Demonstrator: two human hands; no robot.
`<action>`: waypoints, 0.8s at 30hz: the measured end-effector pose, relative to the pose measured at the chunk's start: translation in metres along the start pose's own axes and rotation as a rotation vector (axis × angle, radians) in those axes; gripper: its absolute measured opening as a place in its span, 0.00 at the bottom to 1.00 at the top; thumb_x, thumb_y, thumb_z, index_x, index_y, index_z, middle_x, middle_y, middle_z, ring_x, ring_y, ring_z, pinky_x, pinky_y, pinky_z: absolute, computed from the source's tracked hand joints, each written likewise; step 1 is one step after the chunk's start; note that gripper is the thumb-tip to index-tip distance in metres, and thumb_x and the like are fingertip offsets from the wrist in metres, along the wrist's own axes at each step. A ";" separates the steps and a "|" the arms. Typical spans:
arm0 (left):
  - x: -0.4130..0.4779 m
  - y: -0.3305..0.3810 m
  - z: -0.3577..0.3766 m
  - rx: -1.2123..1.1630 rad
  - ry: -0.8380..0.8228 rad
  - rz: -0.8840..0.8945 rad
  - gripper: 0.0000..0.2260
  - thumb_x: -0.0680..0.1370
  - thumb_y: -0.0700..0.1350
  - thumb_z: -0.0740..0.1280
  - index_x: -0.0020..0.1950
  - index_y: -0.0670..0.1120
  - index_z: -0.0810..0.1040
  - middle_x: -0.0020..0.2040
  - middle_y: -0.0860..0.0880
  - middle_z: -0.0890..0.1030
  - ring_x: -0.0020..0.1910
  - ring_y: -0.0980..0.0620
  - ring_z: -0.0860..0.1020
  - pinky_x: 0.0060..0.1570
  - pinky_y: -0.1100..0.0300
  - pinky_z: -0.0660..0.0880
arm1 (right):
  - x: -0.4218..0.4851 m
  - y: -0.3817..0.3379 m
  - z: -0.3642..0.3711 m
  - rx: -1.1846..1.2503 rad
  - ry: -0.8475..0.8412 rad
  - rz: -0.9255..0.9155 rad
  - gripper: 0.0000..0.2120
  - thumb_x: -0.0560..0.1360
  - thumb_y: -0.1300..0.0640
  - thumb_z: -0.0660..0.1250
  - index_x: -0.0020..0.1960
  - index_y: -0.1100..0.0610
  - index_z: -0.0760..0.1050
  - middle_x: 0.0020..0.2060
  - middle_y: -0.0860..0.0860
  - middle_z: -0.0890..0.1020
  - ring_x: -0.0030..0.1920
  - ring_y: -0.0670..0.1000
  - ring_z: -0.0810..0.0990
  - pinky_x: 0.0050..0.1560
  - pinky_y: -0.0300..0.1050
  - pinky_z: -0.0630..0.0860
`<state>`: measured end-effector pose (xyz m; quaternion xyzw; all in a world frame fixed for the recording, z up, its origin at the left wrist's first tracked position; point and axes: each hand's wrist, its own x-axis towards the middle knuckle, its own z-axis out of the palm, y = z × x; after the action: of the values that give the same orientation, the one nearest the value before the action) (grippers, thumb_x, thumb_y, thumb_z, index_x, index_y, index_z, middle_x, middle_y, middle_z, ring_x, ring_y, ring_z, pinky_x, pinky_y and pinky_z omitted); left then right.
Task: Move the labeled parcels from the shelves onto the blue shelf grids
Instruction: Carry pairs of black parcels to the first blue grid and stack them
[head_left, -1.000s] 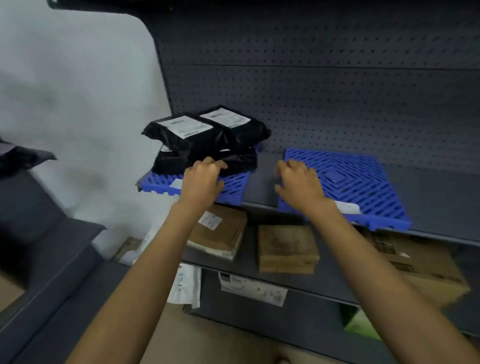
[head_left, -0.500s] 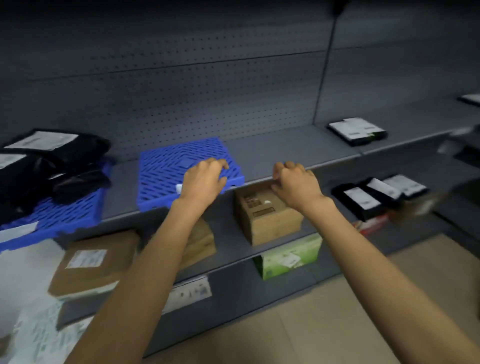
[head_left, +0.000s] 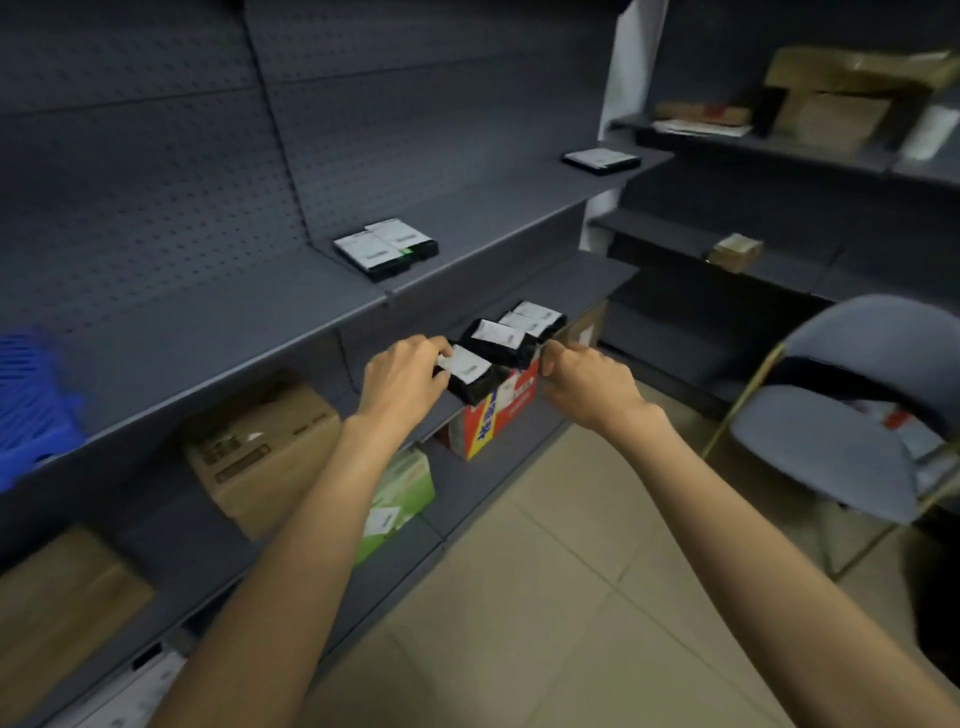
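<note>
Three black labeled parcels lie in a row on the middle shelf: the nearest parcel (head_left: 474, 375), a second parcel (head_left: 500, 341) and a third parcel (head_left: 534, 317) behind it. My left hand (head_left: 405, 376) has its fingertips on the left edge of the nearest parcel; whether it grips is unclear. My right hand (head_left: 584, 379) is curled shut just right of the row, with nothing visible in it. A blue shelf grid (head_left: 28, 400) shows blurred at the far left on the upper shelf (head_left: 234, 332).
More black labeled parcels (head_left: 387, 249) and a single one (head_left: 600, 158) lie on higher shelves. A red box (head_left: 501, 413), a cardboard box (head_left: 260, 449) and a green box (head_left: 402, 491) stand below. A grey chair (head_left: 841, 441) stands at right on the tiled floor.
My view has swung right along the shelving; the blue grids have slid to the far left. Both hands have moved from the grid's front edge to the row of black parcels.
</note>
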<state>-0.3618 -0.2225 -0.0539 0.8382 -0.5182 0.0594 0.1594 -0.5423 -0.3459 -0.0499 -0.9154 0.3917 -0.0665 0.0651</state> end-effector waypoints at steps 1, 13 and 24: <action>0.008 0.018 0.009 -0.006 -0.010 0.013 0.12 0.78 0.46 0.67 0.62 0.52 0.77 0.56 0.49 0.80 0.55 0.45 0.79 0.46 0.52 0.75 | 0.001 0.021 -0.002 -0.003 -0.010 0.015 0.13 0.76 0.53 0.62 0.60 0.55 0.71 0.57 0.55 0.77 0.57 0.61 0.77 0.49 0.51 0.72; 0.133 0.111 0.106 -0.080 -0.062 0.096 0.13 0.78 0.53 0.69 0.60 0.49 0.79 0.53 0.49 0.83 0.51 0.46 0.81 0.38 0.57 0.68 | 0.091 0.152 0.029 0.001 -0.046 0.044 0.18 0.78 0.52 0.63 0.66 0.57 0.68 0.59 0.56 0.77 0.58 0.61 0.78 0.50 0.54 0.76; 0.296 0.088 0.193 -0.097 -0.171 -0.027 0.13 0.78 0.49 0.68 0.62 0.48 0.78 0.56 0.48 0.82 0.53 0.45 0.81 0.42 0.53 0.75 | 0.276 0.193 0.069 0.017 -0.187 -0.051 0.16 0.78 0.52 0.64 0.63 0.55 0.69 0.56 0.55 0.79 0.54 0.60 0.79 0.45 0.52 0.74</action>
<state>-0.3179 -0.5735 -0.1397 0.8384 -0.5209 -0.0397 0.1557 -0.4783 -0.6739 -0.1312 -0.9267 0.3597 0.0142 0.1075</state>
